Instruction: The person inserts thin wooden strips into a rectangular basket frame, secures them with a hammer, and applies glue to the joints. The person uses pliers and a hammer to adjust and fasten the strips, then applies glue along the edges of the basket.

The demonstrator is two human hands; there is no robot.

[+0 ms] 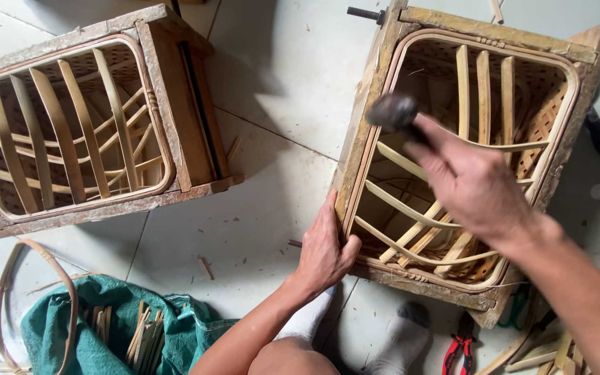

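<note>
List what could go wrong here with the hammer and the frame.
1. The left hand grips the frame edge just below the hammer; a missed swing might hit its fingers.
2. The right hand is blurred mid-swing, so a stray blow might crack the thin strips inside the frame.
3. The feet in socks sit beside the frame's lower edge; if it shifts it could pinch them.

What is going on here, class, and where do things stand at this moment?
A person seated on a tiled floor works on a wooden frame with bamboo strips bent inside it. The left hand grips the frame's near edge. The right hand holds a dark hammer above the rim. A second frame lies to the left.
</note>
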